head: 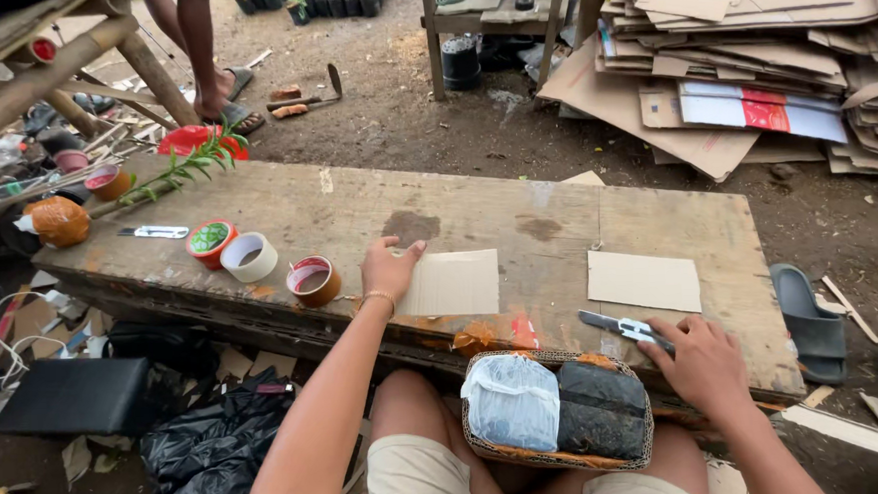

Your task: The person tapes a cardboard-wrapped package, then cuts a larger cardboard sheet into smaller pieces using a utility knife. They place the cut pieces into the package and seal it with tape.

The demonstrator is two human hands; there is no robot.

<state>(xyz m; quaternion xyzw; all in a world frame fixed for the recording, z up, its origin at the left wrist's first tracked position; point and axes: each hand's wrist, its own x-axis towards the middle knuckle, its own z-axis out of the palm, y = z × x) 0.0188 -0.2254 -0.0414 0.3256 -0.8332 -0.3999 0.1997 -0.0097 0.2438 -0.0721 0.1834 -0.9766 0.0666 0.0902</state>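
My left hand (389, 269) lies flat with fingers spread on the left edge of a small cardboard rectangle (453, 282) on a worn wooden board (477, 215). My right hand (704, 364) grips a box cutter (618, 326) whose blade points left, near the board's front edge. A second cardboard rectangle (644, 280) lies just beyond that hand. A woven basket (556, 411) rests on my lap, holding a white bag and a black bag.
Tape rolls (313, 281), (249, 257), (209, 242) sit left of my left hand, with another cutter (154, 232) and a leafy sprig (180, 172). Flattened cardboard (749, 50) is stacked at the back right. A sandal (808, 320) lies right. Another person's feet (216, 93) stand behind.
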